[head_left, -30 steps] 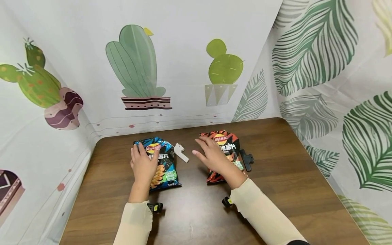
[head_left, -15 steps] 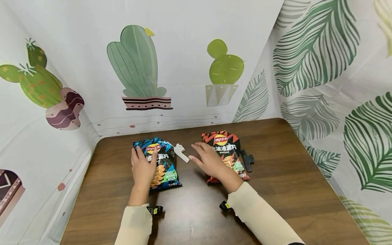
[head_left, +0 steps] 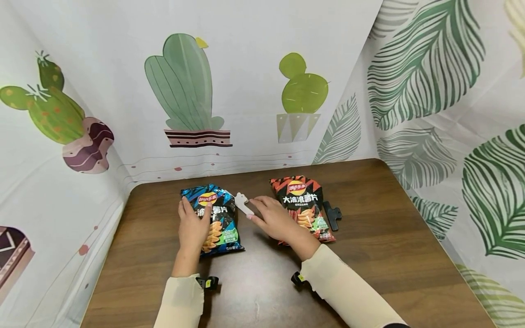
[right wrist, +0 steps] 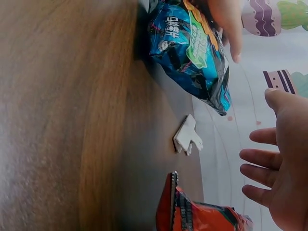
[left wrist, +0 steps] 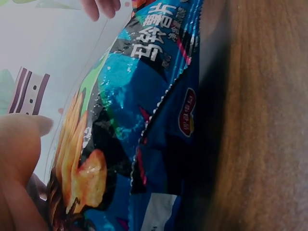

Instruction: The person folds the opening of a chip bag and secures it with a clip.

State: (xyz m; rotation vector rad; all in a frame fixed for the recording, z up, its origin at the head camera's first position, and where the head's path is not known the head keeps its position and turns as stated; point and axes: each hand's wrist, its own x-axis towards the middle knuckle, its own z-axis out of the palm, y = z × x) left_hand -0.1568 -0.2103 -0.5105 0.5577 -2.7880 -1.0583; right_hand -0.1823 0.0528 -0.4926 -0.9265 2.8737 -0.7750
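Note:
A blue and black bag of potato chips lies at the left of the table. My left hand is over its left side, fingers extended toward its upper part; in the left wrist view the thumb stands out beside the bag. Just right of that bag lies a white animal-shaped clip. The right hand reaches over to it, fingertips close by its right side. Seen from the right wrist, these fingers are spread and hold nothing. A red and black chip bag lies right behind this hand.
Beside the red bag's right edge lies a black clip. The brown wooden table meets a white cloth backdrop printed with cacti and leaves at its far edge. Both wrists carry black straps.
My right hand has moved left, off the red bag's face and over to the white clip. My left hand stays at the blue bag with hardly any shift.

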